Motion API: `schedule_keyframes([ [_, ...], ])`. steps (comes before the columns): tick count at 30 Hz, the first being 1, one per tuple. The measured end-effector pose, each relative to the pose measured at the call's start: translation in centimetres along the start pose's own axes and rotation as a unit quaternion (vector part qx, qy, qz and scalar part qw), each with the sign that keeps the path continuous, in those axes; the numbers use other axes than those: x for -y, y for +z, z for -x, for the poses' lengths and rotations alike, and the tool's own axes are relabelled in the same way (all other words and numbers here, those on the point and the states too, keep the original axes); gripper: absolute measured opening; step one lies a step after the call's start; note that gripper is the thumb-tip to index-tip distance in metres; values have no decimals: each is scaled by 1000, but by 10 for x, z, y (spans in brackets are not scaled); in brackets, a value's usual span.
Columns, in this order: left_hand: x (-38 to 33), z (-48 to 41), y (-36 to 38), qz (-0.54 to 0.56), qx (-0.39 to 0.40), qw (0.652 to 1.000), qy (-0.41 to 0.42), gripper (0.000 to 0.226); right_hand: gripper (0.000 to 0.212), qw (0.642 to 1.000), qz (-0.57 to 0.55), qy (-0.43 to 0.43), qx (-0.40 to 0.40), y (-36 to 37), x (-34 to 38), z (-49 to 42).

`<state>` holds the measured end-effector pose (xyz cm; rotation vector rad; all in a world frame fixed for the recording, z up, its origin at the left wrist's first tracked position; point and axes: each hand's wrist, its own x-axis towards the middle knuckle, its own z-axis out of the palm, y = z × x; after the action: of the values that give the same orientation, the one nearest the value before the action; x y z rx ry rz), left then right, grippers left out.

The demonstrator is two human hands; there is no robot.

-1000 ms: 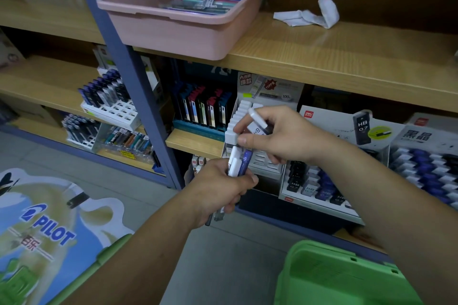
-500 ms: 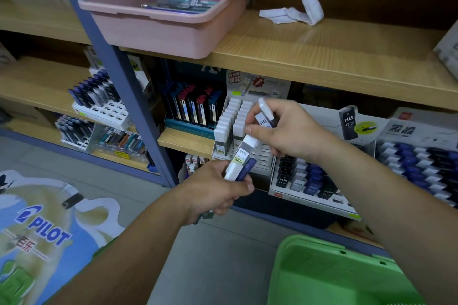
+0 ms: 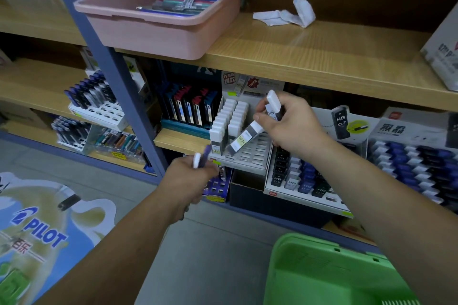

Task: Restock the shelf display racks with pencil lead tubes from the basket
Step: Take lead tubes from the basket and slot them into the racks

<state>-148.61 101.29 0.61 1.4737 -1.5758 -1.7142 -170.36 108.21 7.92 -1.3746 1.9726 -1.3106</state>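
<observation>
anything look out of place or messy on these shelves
A crumpled white paper lies loose on the upper shelf, right of the pink tray: litter, not stock. The tray itself overhangs the shelf's front edge.

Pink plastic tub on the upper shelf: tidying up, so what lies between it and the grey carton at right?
Head view: a crumpled white paper scrap on the wooden shelf, between the pink plastic tub and grey carton.

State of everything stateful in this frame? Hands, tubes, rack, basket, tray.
White rack, left two columns filled, other visible slots empty.
Right hand, pinches two tubes.
Tilted tube, held, lower end at the rack, not yet slotted.
HB tube, held, white cap up.
Left hand, grips spare tubes.
Spare tubes, held, tips showing above the fist.
Green basket, contents cannot be told.
Pink tray, on upper shelf, holds pens.
</observation>
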Motion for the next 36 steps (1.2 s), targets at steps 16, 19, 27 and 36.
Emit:
schedule_keyframes([
  [16,-3,4,3,117,116,984,63,40,19,967,-203,153,33,23,-1,4],
  [19,-3,3,3,146,102,982,60,40,23,958,-228,164,53,26,0,4],
  [27,-4,4,-1,166,76,983,13,40,18,964,-215,154,33,30,6,2],
  [36,-2,2,-5,155,54,986,-26,34,9,992,18,119,36,41,-5,2],
])
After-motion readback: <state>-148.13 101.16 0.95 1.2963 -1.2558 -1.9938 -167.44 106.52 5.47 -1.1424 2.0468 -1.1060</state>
